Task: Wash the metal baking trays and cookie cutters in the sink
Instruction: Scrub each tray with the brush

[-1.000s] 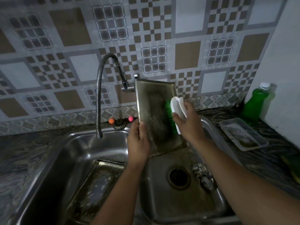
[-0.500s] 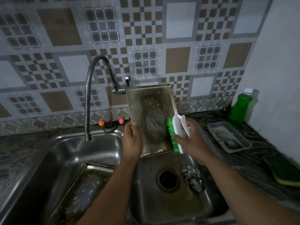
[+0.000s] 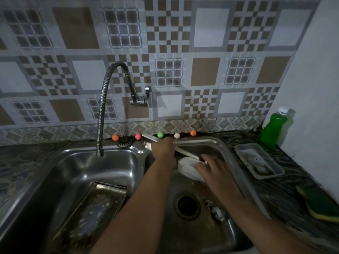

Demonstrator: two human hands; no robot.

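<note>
My left hand [image 3: 162, 147] grips a metal baking tray [image 3: 185, 153], now tipped nearly flat over the right sink basin [image 3: 216, 233], so only its thin edge shows. My right hand [image 3: 214, 173] holds a white-backed scrub brush [image 3: 189, 168] pressed down beside the tray; its green bristles are hidden. A second soapy baking tray [image 3: 95, 208] leans in the left basin. Small metal cookie cutters [image 3: 214, 209] lie near the drain [image 3: 187, 206] of the right basin, partly behind my right forearm.
A flexible faucet [image 3: 102, 114] hangs over the left basin, with no water running. On the right counter sit a clear plastic tray [image 3: 258, 162], a green soap bottle [image 3: 271, 131] and a green-yellow sponge [image 3: 319, 202]. Coloured balls [image 3: 160, 135] line the sink's back edge.
The tray went from upright against the wall to tipped low and nearly flat in the right basin. My right hand and brush moved down with it.
</note>
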